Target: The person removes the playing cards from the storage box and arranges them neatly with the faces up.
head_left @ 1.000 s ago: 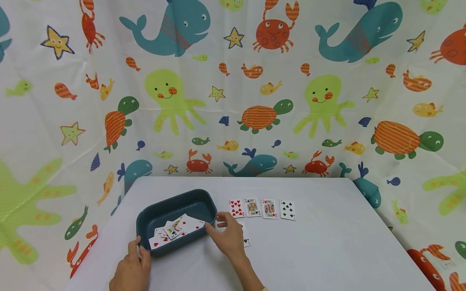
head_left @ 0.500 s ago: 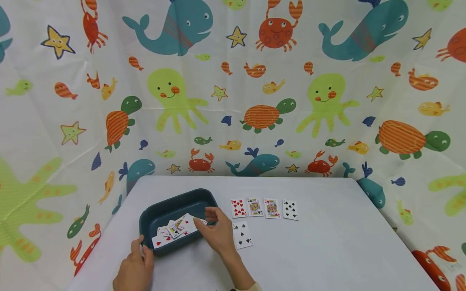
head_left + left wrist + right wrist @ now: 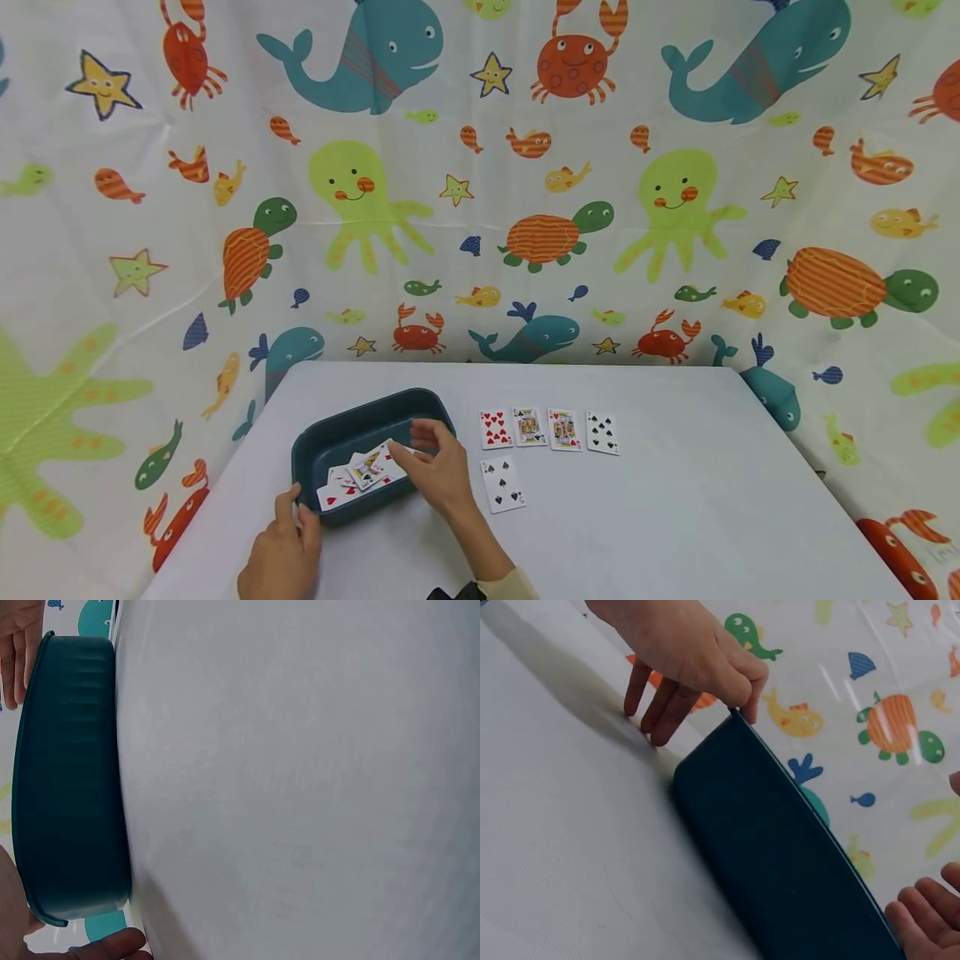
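My left hand (image 3: pixel 281 546) holds the near left corner of a dark teal plastic tray (image 3: pixel 360 414). In the right wrist view that hand (image 3: pixel 694 656) has its thumb side at the rim and other fingers down outside the corner. My right hand (image 3: pixel 438 467) hovers over the tray's right end, fingers loosely bent, with no card visible in them. Several overlapping playing cards (image 3: pixel 337 497) lie inside the tray; the hand hides some of them. The left wrist view shows the tray's outer wall (image 3: pixel 71 772).
Right of the tray, on the white table (image 3: pixel 675 500), lies a row of face-up cards: a hearts card (image 3: pixel 496 430), two court cards, the right one a king of hearts (image 3: pixel 565 429), and a spades card (image 3: pixel 603 432). Another spades card (image 3: pixel 503 483) lies below. A patterned curtain (image 3: pixel 480 208) hangs behind.
My right hand has moved left from the tray's right edge to over its inside, uncovering the lower spades card. The left hand stays at the corner; the view has shifted slightly.
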{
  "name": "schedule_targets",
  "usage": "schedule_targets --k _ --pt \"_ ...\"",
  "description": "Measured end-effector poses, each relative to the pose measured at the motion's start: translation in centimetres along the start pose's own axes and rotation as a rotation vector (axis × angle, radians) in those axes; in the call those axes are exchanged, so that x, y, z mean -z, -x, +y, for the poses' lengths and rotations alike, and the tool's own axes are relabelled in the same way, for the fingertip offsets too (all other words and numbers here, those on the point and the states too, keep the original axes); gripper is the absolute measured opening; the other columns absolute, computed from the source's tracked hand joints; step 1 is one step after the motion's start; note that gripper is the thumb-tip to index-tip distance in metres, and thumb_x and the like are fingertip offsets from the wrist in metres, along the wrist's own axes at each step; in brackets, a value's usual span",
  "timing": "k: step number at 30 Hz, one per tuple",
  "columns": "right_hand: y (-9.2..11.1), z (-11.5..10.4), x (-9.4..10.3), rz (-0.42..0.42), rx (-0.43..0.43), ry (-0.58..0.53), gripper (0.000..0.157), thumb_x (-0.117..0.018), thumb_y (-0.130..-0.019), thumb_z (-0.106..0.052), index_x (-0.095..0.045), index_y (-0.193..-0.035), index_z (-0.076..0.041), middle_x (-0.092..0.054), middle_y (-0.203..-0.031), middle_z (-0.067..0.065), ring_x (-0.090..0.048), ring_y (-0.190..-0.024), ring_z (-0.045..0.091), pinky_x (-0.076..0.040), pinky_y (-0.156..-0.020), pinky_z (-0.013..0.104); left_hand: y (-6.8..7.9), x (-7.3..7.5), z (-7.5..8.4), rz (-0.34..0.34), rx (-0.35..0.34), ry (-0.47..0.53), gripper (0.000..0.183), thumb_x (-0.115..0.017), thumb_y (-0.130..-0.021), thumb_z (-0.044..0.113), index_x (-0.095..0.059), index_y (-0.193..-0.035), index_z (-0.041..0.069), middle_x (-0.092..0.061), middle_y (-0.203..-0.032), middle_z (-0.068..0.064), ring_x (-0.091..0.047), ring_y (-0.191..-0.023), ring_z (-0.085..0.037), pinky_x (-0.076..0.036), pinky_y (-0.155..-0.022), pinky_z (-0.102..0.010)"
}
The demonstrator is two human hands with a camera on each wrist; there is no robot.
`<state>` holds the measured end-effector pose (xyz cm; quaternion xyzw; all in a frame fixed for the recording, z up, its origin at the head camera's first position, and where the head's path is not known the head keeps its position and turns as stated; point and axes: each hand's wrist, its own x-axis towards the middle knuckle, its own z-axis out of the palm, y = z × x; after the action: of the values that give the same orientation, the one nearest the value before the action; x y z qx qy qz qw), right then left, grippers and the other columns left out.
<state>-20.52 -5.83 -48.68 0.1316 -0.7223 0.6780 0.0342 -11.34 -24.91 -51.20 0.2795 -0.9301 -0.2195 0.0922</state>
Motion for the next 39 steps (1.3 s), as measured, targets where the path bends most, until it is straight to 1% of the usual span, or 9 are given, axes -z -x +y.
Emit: schedule_targets --k 4,8,11,15,19,22,26,31,39 --pt "-0.5 0.0 -0.3 -0.016 0.004 0.021 0.049 -0.079 -0.087 -0.042 -0.065 -0.126 -0.015 -0.069 -0.122 -0.002 -0.067 -0.112 0.025 -0.056 -0.094 0.041 -0.1 0.0 0.0 0.002 -0.004 -0.003 0.043 -0.042 -0.105 0.025 -0.036 -0.143 0.004 -0.06 -0.071 -0.009 -0.059 -0.065 -0.029 -0.051 -0.062 -0.053" --pt "-0.9 0.1 -0.6 -0.036 0.011 0.045 0.051 -0.078 -0.087 -0.044 -0.065 -0.126 -0.014 -0.069 -0.123 -0.002 -0.066 -0.112 0.026 -0.055 -0.094 0.037 0.0 0.1 0.0 0.001 -0.004 -0.006 0.043 -0.04 -0.105 0.026 -0.036 -0.142 0.004 -0.058 -0.069 -0.009 -0.057 -0.064 -0.028 -0.049 -0.059 -0.05" --pt "-1.3 0.2 -0.8 -0.052 0.021 0.059 0.053 -0.078 -0.087 -0.044 -0.065 -0.127 -0.012 -0.069 -0.124 -0.001 -0.066 -0.113 0.028 -0.055 -0.095 0.04 0.1 0.2 0.1 0.006 -0.006 -0.006 0.043 -0.04 -0.105 0.026 -0.037 -0.141 0.004 -0.06 -0.071 -0.012 -0.058 -0.066 -0.03 -0.051 -0.06 -0.052" --pt "-1.6 0.3 -1.0 -0.066 0.016 0.093 0.055 -0.078 -0.087 -0.045 -0.064 -0.129 -0.013 -0.068 -0.124 0.0 -0.066 -0.111 0.023 -0.054 -0.096 0.045 0.2 0.1 0.1 0.013 -0.007 -0.007 0.043 -0.041 -0.105 0.026 -0.037 -0.141 0.004 -0.062 -0.074 -0.015 -0.061 -0.069 -0.033 -0.052 -0.064 -0.055" --pt "-1.9 0.2 -1.1 -0.08 0.002 0.139 0.056 -0.078 -0.087 -0.046 -0.064 -0.131 -0.014 -0.068 -0.124 0.002 -0.066 -0.11 0.02 -0.054 -0.097 0.047 0.1 -0.1 0.0 0.01 -0.009 -0.005 0.043 -0.04 -0.105 0.026 -0.036 -0.142 0.005 -0.06 -0.071 -0.011 -0.058 -0.067 -0.03 -0.05 -0.061 -0.052" --pt "-2.3 0.2 -1.3 -0.105 0.005 0.187 0.059 -0.078 -0.087 -0.047 -0.063 -0.132 -0.013 -0.068 -0.126 0.006 -0.065 -0.11 0.02 -0.054 -0.096 0.042 0.1 -0.1 0.0 0.013 -0.013 -0.004 0.042 -0.04 -0.105 0.026 -0.036 -0.141 0.005 -0.058 -0.07 -0.009 -0.057 -0.065 -0.029 -0.049 -0.059 -0.05" --pt "-2.8 0.4 -1.5 -0.141 0.004 0.259 0.064 -0.078 -0.085 -0.05 -0.062 -0.135 -0.011 -0.066 -0.131 0.007 -0.064 -0.113 0.02 -0.054 -0.092 0.035 0.0 -0.2 -0.1 0.018 -0.01 -0.005 0.043 -0.04 -0.105 0.026 -0.036 -0.142 0.004 -0.058 -0.07 -0.01 -0.056 -0.065 -0.029 -0.049 -0.06 -0.05" --pt "-3.4 0.6 -2.0 -0.168 -0.006 0.376 0.066 -0.08 -0.083 -0.051 -0.062 -0.135 -0.013 -0.066 -0.132 0.003 -0.063 -0.116 0.02 -0.054 -0.092 0.037 0.0 -0.3 -0.2 0.016 -0.003 -0.008 0.044 -0.041 -0.105 0.025 -0.035 -0.143 0.004 -0.057 -0.071 -0.011 -0.054 -0.066 -0.029 -0.048 -0.061 -0.05" --pt "-4.0 0.5 -2.8 -0.207 -0.021 0.633 0.07 -0.083 -0.08 -0.051 -0.063 -0.134 -0.011 -0.065 -0.131 0.007 -0.062 -0.118 0.024 -0.052 -0.098 0.042 0.0 -0.4 -0.1 0.018 -0.01 -0.01 0.043 -0.041 -0.105 0.025 -0.035 -0.143 0.004 -0.056 -0.07 -0.01 -0.053 -0.064 -0.027 -0.047 -0.058 -0.047"
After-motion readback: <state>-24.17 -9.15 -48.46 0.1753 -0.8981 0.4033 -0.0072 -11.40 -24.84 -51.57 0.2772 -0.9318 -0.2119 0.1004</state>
